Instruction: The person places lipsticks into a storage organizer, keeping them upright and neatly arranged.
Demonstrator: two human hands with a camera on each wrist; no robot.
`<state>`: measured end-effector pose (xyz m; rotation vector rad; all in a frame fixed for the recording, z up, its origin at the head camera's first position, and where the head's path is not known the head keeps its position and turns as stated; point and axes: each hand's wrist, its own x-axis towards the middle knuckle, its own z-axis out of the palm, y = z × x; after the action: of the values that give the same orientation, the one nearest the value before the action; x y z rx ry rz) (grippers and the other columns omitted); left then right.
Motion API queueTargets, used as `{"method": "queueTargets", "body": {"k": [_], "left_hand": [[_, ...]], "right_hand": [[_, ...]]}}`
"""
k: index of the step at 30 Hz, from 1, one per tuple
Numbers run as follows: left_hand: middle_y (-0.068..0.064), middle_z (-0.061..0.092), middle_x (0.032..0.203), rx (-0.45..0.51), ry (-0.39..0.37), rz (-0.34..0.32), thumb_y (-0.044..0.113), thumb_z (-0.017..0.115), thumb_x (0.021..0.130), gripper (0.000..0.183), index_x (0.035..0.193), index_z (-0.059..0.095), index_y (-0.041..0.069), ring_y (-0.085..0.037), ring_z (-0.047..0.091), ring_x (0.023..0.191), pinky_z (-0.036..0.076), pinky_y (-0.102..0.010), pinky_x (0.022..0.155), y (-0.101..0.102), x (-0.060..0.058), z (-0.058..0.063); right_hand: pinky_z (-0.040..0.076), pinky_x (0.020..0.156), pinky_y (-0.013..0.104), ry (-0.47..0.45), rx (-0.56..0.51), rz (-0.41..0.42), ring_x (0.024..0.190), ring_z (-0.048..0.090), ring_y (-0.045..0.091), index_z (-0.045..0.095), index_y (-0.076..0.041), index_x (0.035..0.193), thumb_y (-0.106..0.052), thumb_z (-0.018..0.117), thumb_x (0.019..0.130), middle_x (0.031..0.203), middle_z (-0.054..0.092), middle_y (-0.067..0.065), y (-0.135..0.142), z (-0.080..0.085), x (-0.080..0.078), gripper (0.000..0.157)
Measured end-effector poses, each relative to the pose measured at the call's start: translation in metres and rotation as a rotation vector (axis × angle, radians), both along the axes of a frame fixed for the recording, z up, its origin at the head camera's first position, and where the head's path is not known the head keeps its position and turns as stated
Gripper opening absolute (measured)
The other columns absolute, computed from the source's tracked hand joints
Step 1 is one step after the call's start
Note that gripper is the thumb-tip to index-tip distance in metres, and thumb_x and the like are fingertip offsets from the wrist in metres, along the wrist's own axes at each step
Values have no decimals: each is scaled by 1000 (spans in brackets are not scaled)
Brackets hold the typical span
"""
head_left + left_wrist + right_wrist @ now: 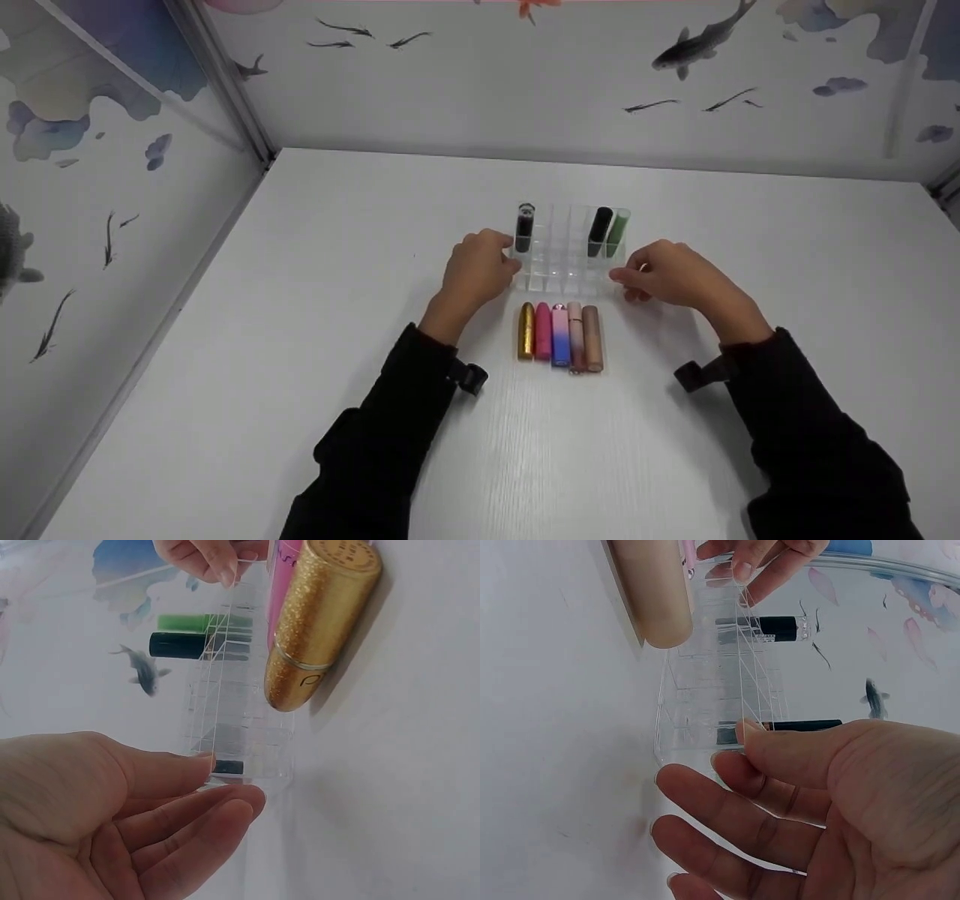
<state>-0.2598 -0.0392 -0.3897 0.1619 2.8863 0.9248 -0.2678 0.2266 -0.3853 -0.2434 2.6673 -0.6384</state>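
A clear plastic lipstick organizer with many small compartments stands between the two hands in the head view. The left hand pinches its left side, thumb at the upper edge in the left wrist view. On the opposite side, the right hand pinches the organizer's edge between thumb and index finger, its other fingers spread below. In the back row, a dark tube with a clear top stands at the left. A black tube and a green tube lean at the right.
Before the organizer lies a row of lip tubes: glittery gold, hot pink, pink-and-blue, pale pink and tan. White panels with painted fish border the white table at back and left.
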Motion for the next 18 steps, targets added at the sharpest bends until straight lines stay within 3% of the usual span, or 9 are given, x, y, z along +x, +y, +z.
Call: {"method": "queueTargets", "body": {"k": [5,11,18], "left_hand": [[-11,73,116,20,35,5,13,70,97,39,134,65,4,-20,71,97,56,-32,81,-3,3,6],[-11,74,113,63,13,-3,14,74,94,42,134,64,2,-18,72,91,57,-28,74,-5,7,19],[-6,75,95,-4,2,-68,25,77,92,25,105,79,4,-15,64,73,51,-26,62,-5,14,27]], "right_hand": [[43,68,35,11,-4,14,79,61,21,74,-4,95,-37,61,103,80,73,4,0,-1,-1,36],[44,69,35,19,-3,27,79,63,20,73,-5,93,-35,60,103,79,73,3,1,-2,-1,35],[44,70,36,0,-1,15,80,62,21,74,-5,95,-37,59,103,79,73,3,1,-2,-2,36]]}}
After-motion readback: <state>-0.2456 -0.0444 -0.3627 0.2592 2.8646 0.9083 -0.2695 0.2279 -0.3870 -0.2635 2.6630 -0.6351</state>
